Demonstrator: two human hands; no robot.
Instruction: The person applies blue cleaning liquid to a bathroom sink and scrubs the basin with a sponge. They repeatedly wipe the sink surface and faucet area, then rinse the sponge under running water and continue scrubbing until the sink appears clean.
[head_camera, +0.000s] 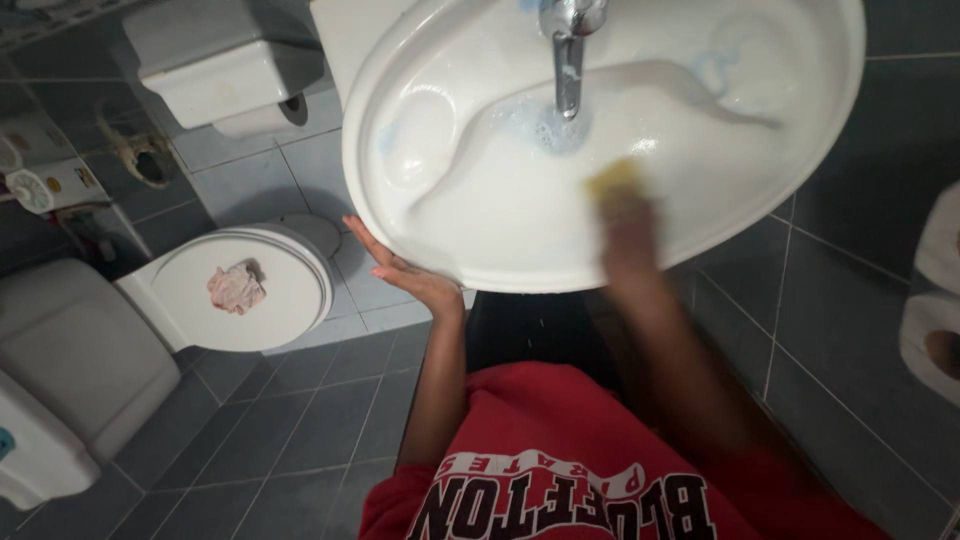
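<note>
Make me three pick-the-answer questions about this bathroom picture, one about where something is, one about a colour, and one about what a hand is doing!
1. Where does the crumpled cloth lie?
A. In the sink
B. On the toilet lid
C. On the floor

2. What colour is the sponge?
A. Yellow
B. Green
C. Pink

3. What is the left hand doing?
A. Turning the tap
B. Hanging by the person's side
C. Resting against the sink's rim

Answers:
1. B, the pinkish cloth sits in the middle of the closed white toilet lid.
2. A, the sponge under the blurred right hand shows yellow against the white sink.
3. C, the open left hand lies along the sink's near edge, far from the tap.
</note>
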